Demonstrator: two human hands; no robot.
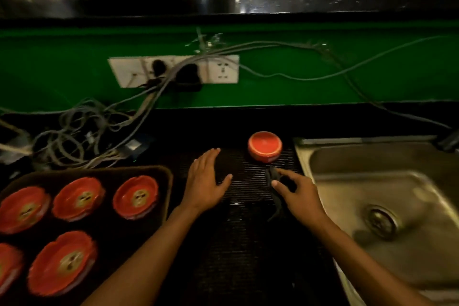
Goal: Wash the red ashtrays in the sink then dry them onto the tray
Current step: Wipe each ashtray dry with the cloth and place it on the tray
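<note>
ashtray [265, 146] upside down on counter [248, 243] by sink [372, 181] | looks hard, maybe wet and slippery, could break: hold its round sides | right hand [295, 191] pinches cloth [274, 186] | left hand [206, 181] flat, holds nothing | five ashtrays on tray [159, 171]

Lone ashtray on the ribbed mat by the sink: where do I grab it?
Take the ashtray by its round side wall, left hand coming from above: it looks upside down, flat base up, so no rim shows. The right hand holds the cloth.
</note>
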